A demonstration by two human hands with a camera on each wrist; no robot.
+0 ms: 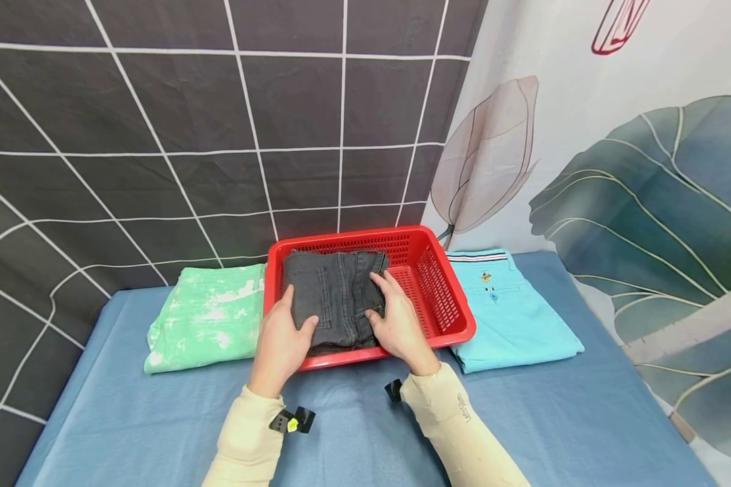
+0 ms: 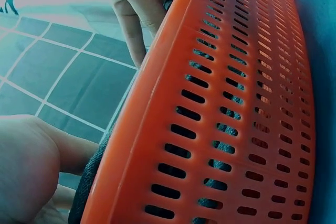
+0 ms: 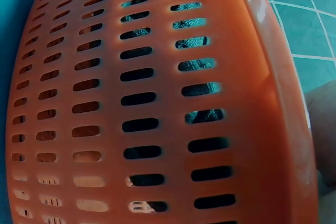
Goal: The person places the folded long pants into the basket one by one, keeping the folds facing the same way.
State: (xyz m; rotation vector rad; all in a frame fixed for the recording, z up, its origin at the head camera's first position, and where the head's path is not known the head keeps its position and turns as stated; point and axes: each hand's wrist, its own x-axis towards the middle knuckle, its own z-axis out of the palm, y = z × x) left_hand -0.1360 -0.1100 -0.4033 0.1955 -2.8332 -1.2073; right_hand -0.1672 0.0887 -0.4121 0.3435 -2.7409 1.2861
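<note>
Folded dark grey jeans (image 1: 331, 291) lie in the left part of a red perforated plastic basket (image 1: 457, 331). At the jeans' left side my left hand (image 1: 280, 341) touches the cloth, its index finger and thumb spread apart. My right hand (image 1: 399, 321) rests on their right side, fingers fairly straight and thumb on top. Some of the left fingers are hidden. In the left wrist view, a dark edge of the jeans (image 2: 86, 187) shows over the basket rim beside the left hand (image 2: 26, 166). Through the slots of the basket wall (image 3: 110, 87), the right wrist view shows dark cloth.
Folded green-and-white cloth (image 1: 207, 318) lies left of the basket. Folded light blue clothing (image 1: 518, 314) with a striped band lies at its right. A blue cloth (image 1: 353, 426) covers the surface below. Behind hang a dark grid-patterned curtain (image 1: 298, 101) and a white leaf-patterned one (image 1: 560, 81).
</note>
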